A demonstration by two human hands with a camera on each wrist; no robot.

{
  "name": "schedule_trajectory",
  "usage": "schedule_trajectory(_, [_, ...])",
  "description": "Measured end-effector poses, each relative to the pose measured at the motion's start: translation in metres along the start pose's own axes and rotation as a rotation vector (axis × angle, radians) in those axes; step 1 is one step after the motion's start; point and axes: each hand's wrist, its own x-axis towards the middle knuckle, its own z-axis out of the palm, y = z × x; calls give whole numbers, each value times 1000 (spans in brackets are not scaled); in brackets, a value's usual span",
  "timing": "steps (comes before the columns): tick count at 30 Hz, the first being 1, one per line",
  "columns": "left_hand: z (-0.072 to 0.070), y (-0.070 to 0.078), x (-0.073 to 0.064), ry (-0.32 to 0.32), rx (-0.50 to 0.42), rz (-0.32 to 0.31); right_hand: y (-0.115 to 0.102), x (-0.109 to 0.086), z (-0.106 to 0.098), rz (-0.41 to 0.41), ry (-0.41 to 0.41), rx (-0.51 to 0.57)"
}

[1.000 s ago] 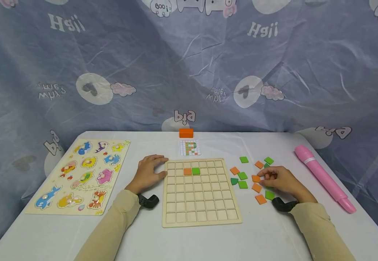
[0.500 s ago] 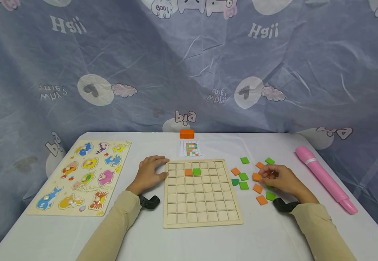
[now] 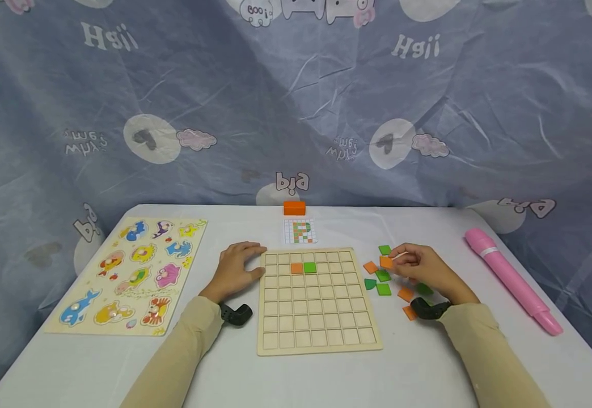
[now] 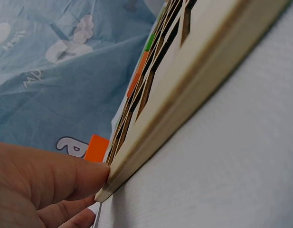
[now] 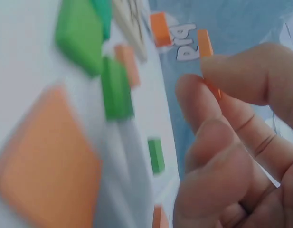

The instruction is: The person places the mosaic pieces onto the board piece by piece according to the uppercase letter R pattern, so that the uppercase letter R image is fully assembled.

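Observation:
In the head view my left hand (image 3: 235, 271) rests against the left edge of the wooden grid board (image 3: 371, 340), its thumb and a fingertip touching the rim. The left wrist view shows digits at the corner of that board (image 4: 193, 85). An orange square tile (image 3: 296, 268) and a green one (image 3: 309, 267) sit side by side in its second row. My right hand (image 3: 423, 269) pinches another orange square tile (image 3: 385, 262) above the loose pieces; the right wrist view shows this tile (image 5: 204, 43) between thumb and fingertip. The hand hides some of the pieces.
Loose green tiles (image 3: 384, 289) and orange tiles (image 3: 405, 294) lie right of the board, with a dark green rounded piece (image 3: 370, 284). A pattern card (image 3: 301, 231) and an orange block (image 3: 294, 208) stand behind. An animal puzzle (image 3: 138, 283) lies left, a pink tube (image 3: 512, 280) right.
My right hand has picked an orange tile from the loose pieces and moved it left and away from me, toward the board. My left hand has stayed at the board's edge.

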Motion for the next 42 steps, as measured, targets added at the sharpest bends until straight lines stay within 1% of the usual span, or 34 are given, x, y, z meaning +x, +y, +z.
schedule_trajectory(6, [0,0,1,2,0,1,-7,13,10,-26,-38,68])
schedule_trajectory(12, [-1,0,1,1,4,5,-12,28,26,-15,-71,101])
schedule_trajectory(18, [-1,-1,2,-1,4,7,-16,41,42,-35,-105,147])
schedule_trajectory(21, [0,-1,2,-3,1,7,-18,45,49,-43,-114,152])
schedule_trajectory(28, [1,-2,2,4,1,15,-25,54,64,-22,-131,115])
schedule_trajectory(35, [2,-4,2,8,-1,9,-32,63,76,-67,-167,61])
schedule_trajectory(42, [1,-4,2,8,0,7,-37,69,85,-81,-201,22])
